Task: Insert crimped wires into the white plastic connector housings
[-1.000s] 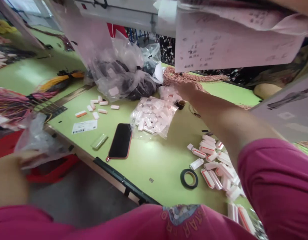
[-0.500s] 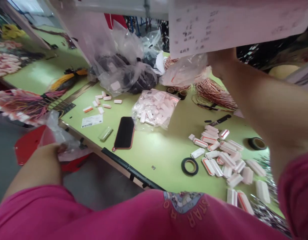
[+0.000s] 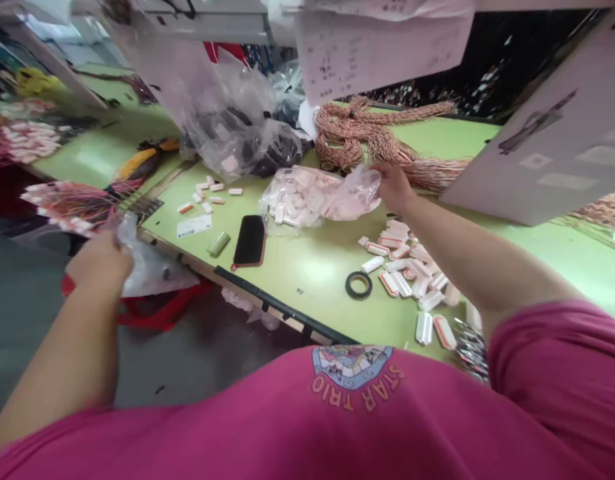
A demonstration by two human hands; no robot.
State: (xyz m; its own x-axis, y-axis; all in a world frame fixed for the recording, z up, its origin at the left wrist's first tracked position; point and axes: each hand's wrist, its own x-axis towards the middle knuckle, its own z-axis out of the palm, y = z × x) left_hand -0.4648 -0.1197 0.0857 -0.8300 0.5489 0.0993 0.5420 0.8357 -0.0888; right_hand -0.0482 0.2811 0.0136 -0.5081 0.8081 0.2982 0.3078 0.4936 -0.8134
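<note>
My right hand (image 3: 393, 187) pinches the gathered end of a clear plastic bag (image 3: 354, 193) over the table. That bag lies against another clear bag (image 3: 294, 197) filled with white and pink plastic pieces; where one ends and the other begins is hard to make out. Off the table's left front edge, my left hand (image 3: 102, 257) is closed on a crumpled clear plastic bag (image 3: 150, 267) hanging above a red stool (image 3: 157, 313). In front of my right forearm lies a heap of white plastic housings (image 3: 412, 267), some with orange strips.
A phone (image 3: 250, 240), a white label (image 3: 194, 226) and a black tape roll (image 3: 358, 285) lie on the green table. Bundled twisted wires (image 3: 367, 133) are at the back. A grey panel (image 3: 542, 147) stands right, a paper sheet (image 3: 382, 53) hangs above.
My right hand has come down from beneath the hanging paper, bringing the clear bag onto the table beside the filled one. My left hand still holds its bag. The view has shifted.
</note>
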